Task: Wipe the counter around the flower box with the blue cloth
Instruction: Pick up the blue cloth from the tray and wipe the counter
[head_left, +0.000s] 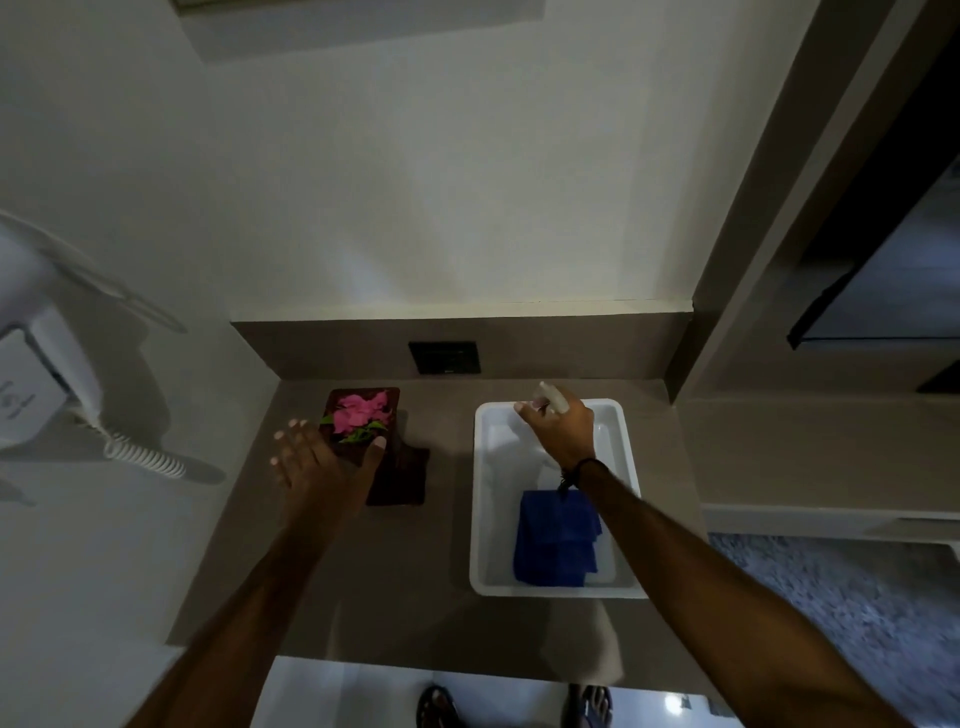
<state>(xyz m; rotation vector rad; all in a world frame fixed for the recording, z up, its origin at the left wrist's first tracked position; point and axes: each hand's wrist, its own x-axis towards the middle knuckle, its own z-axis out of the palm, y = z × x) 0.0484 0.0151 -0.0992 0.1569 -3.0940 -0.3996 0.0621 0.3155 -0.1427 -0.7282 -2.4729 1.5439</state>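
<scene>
A dark brown flower box (396, 483) holding pink flowers (360, 410) stands on the brown counter (395, 587) near the back wall. My left hand (322, 457) is spread open over the box's near left side, thumb resting by the leaves. The folded blue cloth (555, 540) lies in the near end of a white tray (480, 493) to the right. My right hand (561, 428) is over the tray's far end, closed around a pale spray bottle (554, 397) whose body is mostly hidden by the hand.
A black wall socket (444, 357) sits on the backsplash behind the counter. A white wall-mounted hair dryer (36, 374) with a coiled cord (145, 457) hangs at the left. A dark shelf unit (878, 270) stands at the right. My sandalled feet (514, 706) show below the counter edge.
</scene>
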